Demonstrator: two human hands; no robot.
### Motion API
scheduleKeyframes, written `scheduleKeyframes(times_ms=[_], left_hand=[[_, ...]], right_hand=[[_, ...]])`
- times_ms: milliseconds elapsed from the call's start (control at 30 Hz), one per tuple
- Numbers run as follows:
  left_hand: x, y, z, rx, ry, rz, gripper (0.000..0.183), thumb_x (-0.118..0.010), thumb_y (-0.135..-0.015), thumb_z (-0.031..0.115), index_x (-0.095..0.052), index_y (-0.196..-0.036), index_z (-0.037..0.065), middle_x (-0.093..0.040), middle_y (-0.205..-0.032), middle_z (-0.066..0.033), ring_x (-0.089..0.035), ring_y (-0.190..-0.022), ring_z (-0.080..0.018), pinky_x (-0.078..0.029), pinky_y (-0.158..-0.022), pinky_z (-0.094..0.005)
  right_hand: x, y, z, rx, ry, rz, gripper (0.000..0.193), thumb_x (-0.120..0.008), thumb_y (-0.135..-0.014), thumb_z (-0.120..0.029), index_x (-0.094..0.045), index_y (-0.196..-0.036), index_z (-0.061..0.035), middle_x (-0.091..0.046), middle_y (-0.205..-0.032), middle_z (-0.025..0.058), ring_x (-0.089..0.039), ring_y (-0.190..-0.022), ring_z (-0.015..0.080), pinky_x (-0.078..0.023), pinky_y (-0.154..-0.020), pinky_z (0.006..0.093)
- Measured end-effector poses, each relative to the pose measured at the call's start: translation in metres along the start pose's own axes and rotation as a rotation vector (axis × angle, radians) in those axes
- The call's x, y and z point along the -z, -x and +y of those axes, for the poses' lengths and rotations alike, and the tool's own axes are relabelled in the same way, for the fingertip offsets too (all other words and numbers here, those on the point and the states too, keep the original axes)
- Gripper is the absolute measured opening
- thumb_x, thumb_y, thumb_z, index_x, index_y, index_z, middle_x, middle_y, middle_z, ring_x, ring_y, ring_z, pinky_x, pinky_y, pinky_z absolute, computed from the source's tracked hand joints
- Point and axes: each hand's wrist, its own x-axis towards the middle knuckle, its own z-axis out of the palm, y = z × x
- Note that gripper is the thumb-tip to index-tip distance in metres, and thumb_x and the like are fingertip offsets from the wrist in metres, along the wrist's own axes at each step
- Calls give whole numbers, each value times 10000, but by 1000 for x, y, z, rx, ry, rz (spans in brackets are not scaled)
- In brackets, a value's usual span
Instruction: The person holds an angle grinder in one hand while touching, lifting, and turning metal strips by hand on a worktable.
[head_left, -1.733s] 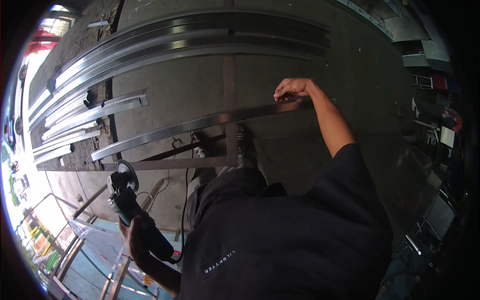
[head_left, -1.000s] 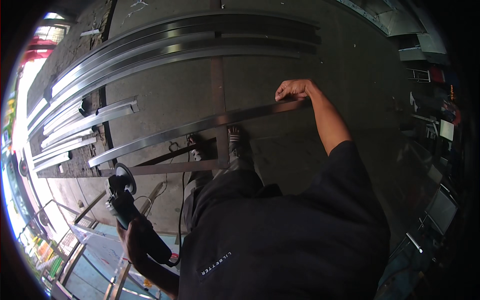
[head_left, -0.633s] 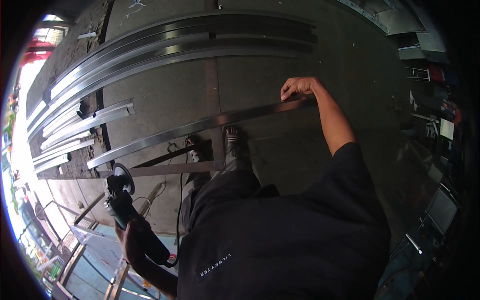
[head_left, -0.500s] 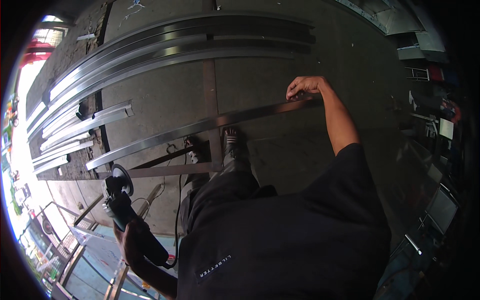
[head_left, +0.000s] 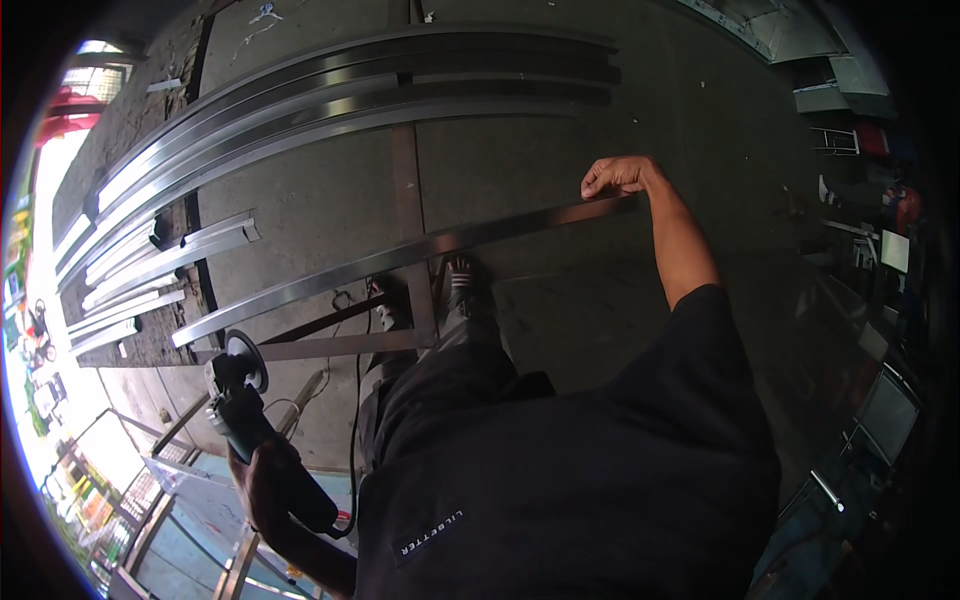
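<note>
My left hand [head_left: 258,480] is wrapped round the dark body of an angle grinder [head_left: 262,440], held at the lower left. Its round disc [head_left: 246,361] faces up beside the near end of a long metal bar [head_left: 350,277]. That bar slants across in front of me, resting over a brown steel frame [head_left: 410,205]. At the bar's far right end my right hand [head_left: 617,175] has its fingers curled down onto the edge. The fingertips are partly hidden behind the knuckles. A black cord [head_left: 357,440] runs from the grinder's rear toward my legs.
Several long metal channels [head_left: 330,95] lie across the frame beyond the bar. Shorter metal pieces [head_left: 190,250] are stacked on a worn wooden board [head_left: 185,210] at the left. My feet [head_left: 460,270] stand beside the frame's post. Metal items [head_left: 885,415] line the right side.
My right hand has shifted slightly right and lower, its fingers now closed at the bar's edge. The left hand and grinder have hardly moved. The view has shifted a little.
</note>
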Motion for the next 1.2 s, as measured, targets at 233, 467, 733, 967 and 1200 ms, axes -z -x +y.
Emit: scheduleKeyframes(times_ms=[233,467,733,967,1200], left_hand=[[-3,1,-4,9,6,-3,545,-760,-887,222,-533,-1335,13,-675,-850,-107,-659,-660,-195,-559,-605,-332],[-9,-6,-5,6,10,-20,545,-760,-887,220,-536,-1339,14,-676,-852,-106,-660,-662,-195,-561,-611,-333],[2,-1,-5,4,12,-28,546,-760,-886,217,-540,-1343,15,-678,-854,-104,-661,-664,-194,-563,-617,-335],[-16,1,23,53,-102,-16,548,-791,-790,145,-570,-1264,-19,-674,-871,-96,-708,-696,-200,-596,-649,-347],[16,-12,10,-6,26,8,559,-791,-787,150,-565,-1267,-27,-672,-913,-102,-710,-727,-200,-599,-670,-342]], right_hand=[[22,20,1,-45,126,94,160,-839,-941,-209,-782,-952,-60,-723,-820,-25,-660,-728,69,-502,-634,261],[32,24,26,53,61,127,140,-854,-921,-162,-787,-952,-43,-733,-865,-9,-663,-845,79,-498,-771,258],[20,25,41,96,-105,377,306,-892,-890,-258,-763,-1057,-35,-734,-995,21,-686,-950,128,-527,-899,289],[16,38,44,249,77,665,271,-729,-1038,-301,-740,-990,-34,-719,-940,34,-658,-879,109,-516,-808,278],[-161,-16,-88,1018,418,1130,332,-715,-1058,-312,-678,-970,7,-609,-878,20,-558,-847,117,-467,-804,299]])
